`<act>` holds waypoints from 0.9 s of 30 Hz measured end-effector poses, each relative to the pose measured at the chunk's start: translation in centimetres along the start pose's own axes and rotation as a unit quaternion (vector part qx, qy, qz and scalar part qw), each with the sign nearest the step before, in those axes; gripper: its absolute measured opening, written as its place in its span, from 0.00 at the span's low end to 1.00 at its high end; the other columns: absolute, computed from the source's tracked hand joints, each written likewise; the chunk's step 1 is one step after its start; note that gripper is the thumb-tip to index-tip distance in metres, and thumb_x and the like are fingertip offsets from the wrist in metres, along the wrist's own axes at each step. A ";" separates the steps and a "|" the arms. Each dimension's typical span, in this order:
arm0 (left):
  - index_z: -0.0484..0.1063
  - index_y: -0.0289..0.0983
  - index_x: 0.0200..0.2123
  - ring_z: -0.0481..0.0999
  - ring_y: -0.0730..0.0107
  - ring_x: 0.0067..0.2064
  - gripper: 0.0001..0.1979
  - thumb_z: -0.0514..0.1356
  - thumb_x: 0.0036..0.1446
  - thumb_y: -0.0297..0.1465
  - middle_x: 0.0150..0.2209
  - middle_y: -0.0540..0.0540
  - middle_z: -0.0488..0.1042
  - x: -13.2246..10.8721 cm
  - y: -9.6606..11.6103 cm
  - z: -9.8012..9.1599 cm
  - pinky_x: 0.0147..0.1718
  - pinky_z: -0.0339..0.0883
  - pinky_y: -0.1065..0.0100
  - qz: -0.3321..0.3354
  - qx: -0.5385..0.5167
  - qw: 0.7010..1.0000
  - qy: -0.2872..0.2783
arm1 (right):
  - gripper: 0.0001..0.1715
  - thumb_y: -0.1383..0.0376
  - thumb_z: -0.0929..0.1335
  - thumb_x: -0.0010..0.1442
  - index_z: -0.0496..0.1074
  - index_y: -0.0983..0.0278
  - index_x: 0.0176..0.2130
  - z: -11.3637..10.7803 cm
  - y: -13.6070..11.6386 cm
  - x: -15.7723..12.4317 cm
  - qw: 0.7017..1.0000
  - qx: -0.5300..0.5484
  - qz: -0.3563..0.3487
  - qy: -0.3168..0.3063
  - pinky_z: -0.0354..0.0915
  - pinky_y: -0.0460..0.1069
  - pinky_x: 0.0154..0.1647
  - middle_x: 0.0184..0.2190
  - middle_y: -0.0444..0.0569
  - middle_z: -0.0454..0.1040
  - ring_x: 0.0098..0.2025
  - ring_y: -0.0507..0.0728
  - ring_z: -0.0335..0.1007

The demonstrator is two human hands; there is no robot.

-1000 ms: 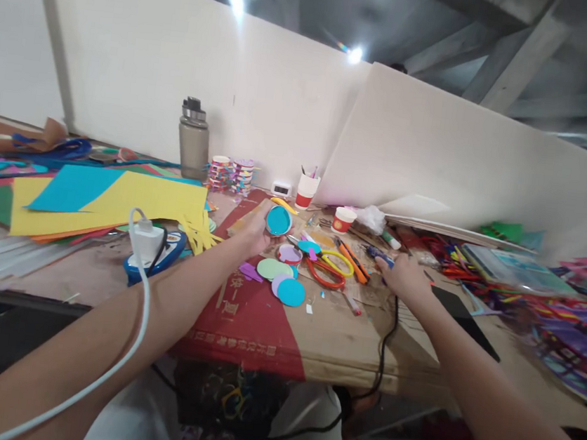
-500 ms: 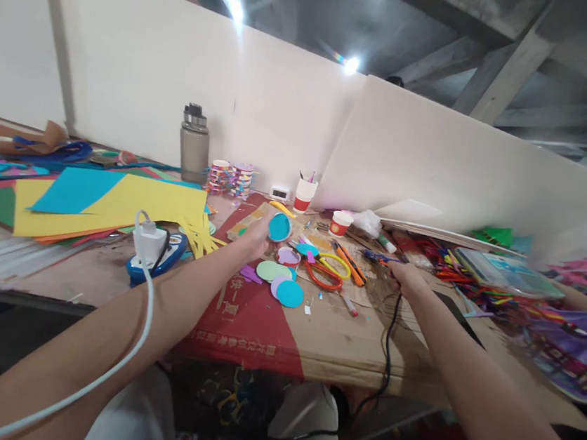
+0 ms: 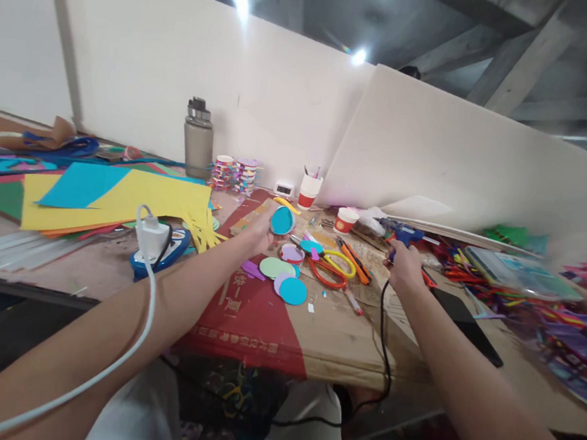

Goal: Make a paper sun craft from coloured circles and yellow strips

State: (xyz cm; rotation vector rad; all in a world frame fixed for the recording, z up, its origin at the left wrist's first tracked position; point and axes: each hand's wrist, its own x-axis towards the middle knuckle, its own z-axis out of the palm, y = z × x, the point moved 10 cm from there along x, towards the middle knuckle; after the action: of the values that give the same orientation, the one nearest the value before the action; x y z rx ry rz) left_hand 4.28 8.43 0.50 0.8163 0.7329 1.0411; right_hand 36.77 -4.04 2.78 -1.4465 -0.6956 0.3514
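- The left hand (image 3: 259, 229) is closed on a blue paper circle (image 3: 281, 220), up off the table, just left of the scissors (image 3: 331, 270).
- The right hand (image 3: 403, 269) was reaching — now it grips the glue gun (image 3: 401, 234), lifted, right of the scissors.

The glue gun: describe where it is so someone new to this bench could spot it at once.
Start at the tilted white board at the back right of the table. In front of its lower left edge, the right hand grips the glue gun. It is the only blue tool with a black cord trailing off the table's front edge, unlike the red scissors to its left.
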 end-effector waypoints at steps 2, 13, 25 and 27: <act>0.72 0.34 0.36 0.79 0.65 0.31 0.20 0.47 0.66 0.40 0.29 0.42 0.78 0.0 0.1 0.1 0.27 0.73 0.68 0.002 -0.012 1.000 -0.001 | 0.09 0.63 0.65 0.48 0.58 0.60 0.30 1.0 -0.9 -0.7 1.000 0.022 0.003 -0.006 0.57 0.43 0.17 0.19 0.36 0.58 0.19 0.48 0.55; 0.73 0.32 0.41 0.80 0.62 0.33 0.23 0.45 0.66 0.43 0.31 0.38 0.79 0.5 -0.1 -0.2 0.29 0.74 0.66 -0.013 -0.066 0.998 -0.005 | 0.18 0.62 0.65 0.56 0.65 0.62 0.48 13.0 -8.1 -11.1 0.936 -0.098 -0.225 -0.254 0.67 0.52 0.36 0.36 0.48 0.75 0.33 0.56 0.69; 0.73 0.33 0.39 0.79 0.66 0.30 0.23 0.45 0.67 0.42 0.29 0.42 0.79 -0.1 -0.4 1.1 0.32 0.75 0.66 -0.001 -0.061 0.998 -0.025 | 0.25 0.60 0.63 0.62 0.63 0.64 0.57 13.9 -7.0 -13.5 0.883 -0.213 -0.302 -0.289 0.64 0.57 0.49 0.47 0.57 0.74 0.48 0.64 0.70; 0.73 0.33 0.40 0.79 0.65 0.31 0.22 0.46 0.66 0.42 0.30 0.41 0.79 -0.3 -0.5 1.7 0.32 0.75 0.65 0.000 -0.061 0.997 -0.046 | 0.26 0.61 0.62 0.62 0.62 0.63 0.58 13.9 -7.2 -13.6 0.885 -0.206 -0.301 -0.291 0.65 0.57 0.49 0.48 0.56 0.75 0.48 0.64 0.71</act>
State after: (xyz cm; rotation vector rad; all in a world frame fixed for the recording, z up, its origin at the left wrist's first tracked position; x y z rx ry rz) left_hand 5.79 7.62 0.94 0.7529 0.5861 1.0312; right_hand 16.42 -2.35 6.47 -1.4288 -1.7451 0.1428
